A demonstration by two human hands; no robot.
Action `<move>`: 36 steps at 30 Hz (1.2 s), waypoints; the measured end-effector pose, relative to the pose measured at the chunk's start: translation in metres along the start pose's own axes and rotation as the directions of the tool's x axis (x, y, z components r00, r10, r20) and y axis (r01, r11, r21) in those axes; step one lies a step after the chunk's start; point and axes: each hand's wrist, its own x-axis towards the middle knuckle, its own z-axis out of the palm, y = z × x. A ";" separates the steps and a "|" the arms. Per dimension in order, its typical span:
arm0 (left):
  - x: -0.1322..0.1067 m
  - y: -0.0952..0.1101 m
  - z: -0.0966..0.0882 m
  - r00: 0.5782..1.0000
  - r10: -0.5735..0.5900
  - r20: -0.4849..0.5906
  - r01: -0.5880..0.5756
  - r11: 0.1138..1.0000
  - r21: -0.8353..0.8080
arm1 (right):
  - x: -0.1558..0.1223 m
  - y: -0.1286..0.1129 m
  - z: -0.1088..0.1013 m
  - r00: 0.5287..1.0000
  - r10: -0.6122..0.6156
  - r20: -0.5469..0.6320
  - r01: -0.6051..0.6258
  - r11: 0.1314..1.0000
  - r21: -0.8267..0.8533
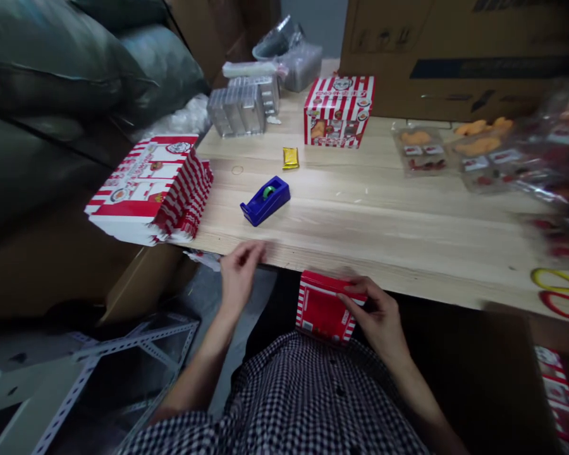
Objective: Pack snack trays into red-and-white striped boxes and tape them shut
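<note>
At the left, a stack of striped cartons (145,180) lies on the table (408,234). Next is the left hand (239,268), near the table edge; its fingers are curled and close together, but blurred, so I cannot tell if they pinch something. Above it stands the blue tape dispenser (265,201). Further right, the red box (323,309) is before the shirt (322,385), tilted, and the right hand (375,313) grips its right side, thumb on the face.

Tape dispenser (271,205) on the table (389,221), right of stacked cartons (140,180).
</note>
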 end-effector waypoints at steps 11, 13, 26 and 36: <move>-0.107 0.042 0.074 0.892 -0.329 0.311 0.445 0.761 -0.472 | -0.006 -0.014 0.010 0.998 -0.070 0.000 0.070 0.998 -0.006; -0.106 0.041 0.078 0.884 -0.357 0.303 0.467 0.718 -0.516 | -0.006 -0.017 0.011 0.995 -0.097 0.022 0.097 0.995 -0.024; -0.105 0.031 0.089 0.877 -0.433 0.207 0.470 0.689 -0.551 | 0.002 -0.009 -0.001 0.917 -0.244 0.314 0.324 0.917 -0.232; -0.108 0.028 0.093 0.895 -0.405 0.186 0.431 0.680 -0.594 | 0.002 -0.011 -0.002 0.902 -0.284 0.326 0.372 0.893 -0.253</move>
